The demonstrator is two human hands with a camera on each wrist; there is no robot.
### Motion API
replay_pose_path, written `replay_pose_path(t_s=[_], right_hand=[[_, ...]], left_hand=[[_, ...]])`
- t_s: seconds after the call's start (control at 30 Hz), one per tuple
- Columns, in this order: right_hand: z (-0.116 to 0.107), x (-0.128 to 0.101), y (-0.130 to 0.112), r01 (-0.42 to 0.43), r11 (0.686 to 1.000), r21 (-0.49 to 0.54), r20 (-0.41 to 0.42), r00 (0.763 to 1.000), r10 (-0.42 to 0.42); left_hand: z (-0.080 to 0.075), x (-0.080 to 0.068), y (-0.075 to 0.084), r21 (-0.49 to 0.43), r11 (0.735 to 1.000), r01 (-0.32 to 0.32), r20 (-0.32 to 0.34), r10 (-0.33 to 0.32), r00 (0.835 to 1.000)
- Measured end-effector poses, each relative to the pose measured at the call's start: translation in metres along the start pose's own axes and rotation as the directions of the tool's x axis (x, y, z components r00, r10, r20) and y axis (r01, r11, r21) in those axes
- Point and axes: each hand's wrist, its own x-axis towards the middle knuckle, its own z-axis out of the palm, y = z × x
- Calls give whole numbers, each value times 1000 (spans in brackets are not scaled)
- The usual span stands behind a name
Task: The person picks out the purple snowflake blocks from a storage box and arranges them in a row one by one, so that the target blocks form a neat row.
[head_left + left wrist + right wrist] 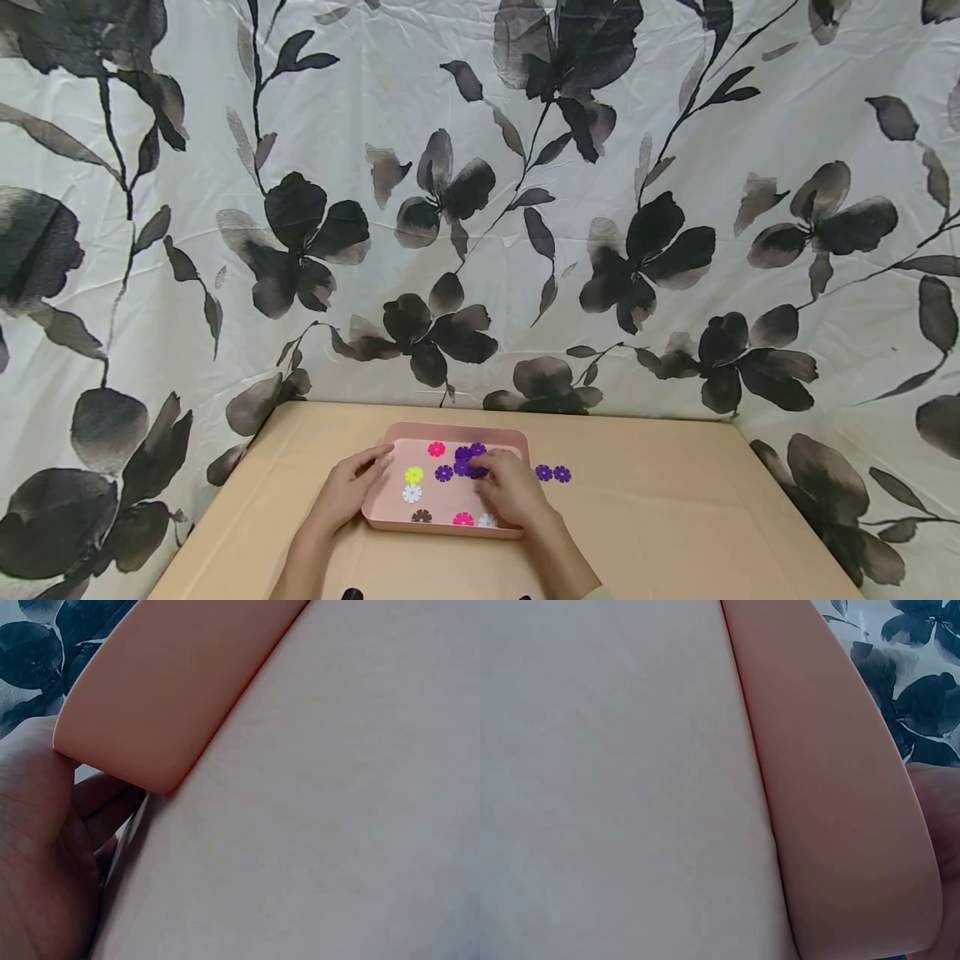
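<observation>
A shallow pink tray (442,528) stands on the table with several small flower-shaped pieces in it. At its left side is my left hand (352,483), gripping the tray wall; the left wrist view shows the thumb at the rim and the fingers bent beside the outer wall. My right hand (513,487) reaches over the right side into the tray. Its fingertips are right at a cluster of purple flower pieces (461,467), and I cannot tell whether they pinch one. The right wrist view mostly has the tray's outer wall (840,787), with part of the hand behind it.
Two purple flower pieces (552,473) lie on the tan table (675,500) just right of the tray. Inside the tray are pink (437,449), yellow (414,475), white (412,494) and brown (422,517) ones. A floral cloth (525,250) hangs behind the table.
</observation>
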Motion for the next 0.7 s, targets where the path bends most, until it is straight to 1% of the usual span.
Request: replay_pose_path(t_s=[0.13, 0.3, 0.47, 0.7], right_hand=[[1, -2, -2, -33, 999, -27, 23, 999, 33], [2, -3, -3, -38, 999, -25, 11, 999, 39], [3, -3, -3, -62, 998, -16, 10, 998, 62], [2, -4, -5, -58, 998, -4, 14, 998, 58]], left_hand=[[0, 0, 0, -2, 1000, -1, 2, 1, 1000], [0, -1, 0, -4, 1000, 1, 7, -1, 1000], [-1, -2, 0, -7, 1000, 2, 11, -2, 1000], [-3, -2, 1, 0, 1000, -2, 13, 2, 1000]])
